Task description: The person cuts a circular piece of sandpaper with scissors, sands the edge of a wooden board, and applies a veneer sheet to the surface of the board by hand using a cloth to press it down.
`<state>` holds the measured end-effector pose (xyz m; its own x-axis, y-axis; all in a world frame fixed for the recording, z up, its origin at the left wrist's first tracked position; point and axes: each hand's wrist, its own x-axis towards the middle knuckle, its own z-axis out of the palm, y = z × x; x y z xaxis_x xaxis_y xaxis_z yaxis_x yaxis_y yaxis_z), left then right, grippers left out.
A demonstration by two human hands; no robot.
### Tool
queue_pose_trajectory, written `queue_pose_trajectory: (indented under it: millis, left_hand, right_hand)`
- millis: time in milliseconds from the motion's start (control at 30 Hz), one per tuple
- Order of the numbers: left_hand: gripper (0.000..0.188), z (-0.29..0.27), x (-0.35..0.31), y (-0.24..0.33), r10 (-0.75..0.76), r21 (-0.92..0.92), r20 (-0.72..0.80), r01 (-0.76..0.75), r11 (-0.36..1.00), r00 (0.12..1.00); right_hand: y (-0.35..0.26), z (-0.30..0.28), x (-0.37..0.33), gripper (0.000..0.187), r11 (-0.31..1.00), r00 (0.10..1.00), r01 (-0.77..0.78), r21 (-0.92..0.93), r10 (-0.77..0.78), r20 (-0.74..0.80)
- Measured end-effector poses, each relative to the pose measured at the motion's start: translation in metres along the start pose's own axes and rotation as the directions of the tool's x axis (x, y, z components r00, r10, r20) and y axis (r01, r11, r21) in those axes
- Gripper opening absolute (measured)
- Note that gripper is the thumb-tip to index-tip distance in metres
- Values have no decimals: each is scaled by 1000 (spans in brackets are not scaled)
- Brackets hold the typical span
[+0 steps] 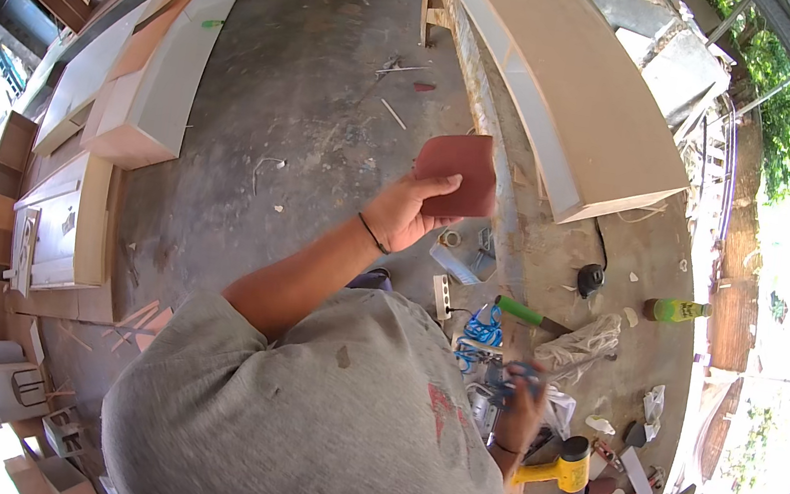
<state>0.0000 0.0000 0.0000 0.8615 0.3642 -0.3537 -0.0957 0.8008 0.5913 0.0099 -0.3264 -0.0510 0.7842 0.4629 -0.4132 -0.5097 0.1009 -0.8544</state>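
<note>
Sandpaper [470, 165], a reddish-brown sheet, extends forward and right from the clamped fingers of the left hand [405, 216], above the grey concrete floor [322, 85]; farther back, the right hand [521, 416] grips a blurred dark-blue tool [518, 377].

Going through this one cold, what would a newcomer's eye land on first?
Probably the dark red sheet in the left hand, held up near the middle of the view. Next might come the yellow mallet at lower right, beside the right hand, and the green bottle lying on the floor farther right.
</note>
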Motion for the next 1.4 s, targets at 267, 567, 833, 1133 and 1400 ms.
queue_pose_trajectory:
  millis: [267,567,833,1133,1400]
  left_hand:
    - [42,-44,-19,43,571,766,495,-639,68,655]
    - [51,-67,-21,43,264,455,877,-871,-189,401]
    - [67,-126,-6,74,-38,600,437,-260,756,899]
    - [33,-93,4,81,-345,323,338,236,916,876]
    - [32,-85,12,102,-187,260,376,90,961,907]
  right_hand:
    - [5,90,-3,33,984,956,-176,22,165,243]
    - [-24,220,55,34,986,975,163,-24,-165,-149]
    - [-14,232,73,32,959,956,236,-159,-258,-140]
    - [-19,230,65,53,969,984,142,202,-161,78]
    - [-5,203,34,57,997,929,37,-64,-11,369]
